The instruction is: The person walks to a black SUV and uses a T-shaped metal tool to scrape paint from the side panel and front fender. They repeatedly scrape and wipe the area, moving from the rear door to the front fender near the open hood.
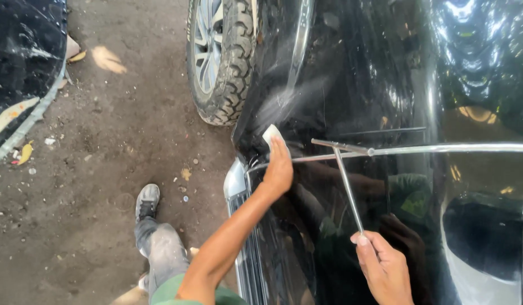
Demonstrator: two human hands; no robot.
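My left hand [279, 168] presses a small pale sanding pad [271, 135] flat against the glossy black car body panel [352, 85], near its lower edge behind the wheel. My right hand [386, 268] grips the lower end of a thin metal T-shaped rod [347, 186]. The rod's crossbar rests on the panel close to a chrome trim strip [453, 148]. A dull, hazy patch spreads on the paint above the pad. Both hands are mirrored in the shiny paint.
A knobbly tyre on a silver alloy wheel [219, 56] stands just left of the panel. A chrome side step [239, 192] runs below. My grey trouser leg and shoe [147, 200] stand on the dirty concrete floor [103, 141]. Another dark car part [21, 62] lies at far left.
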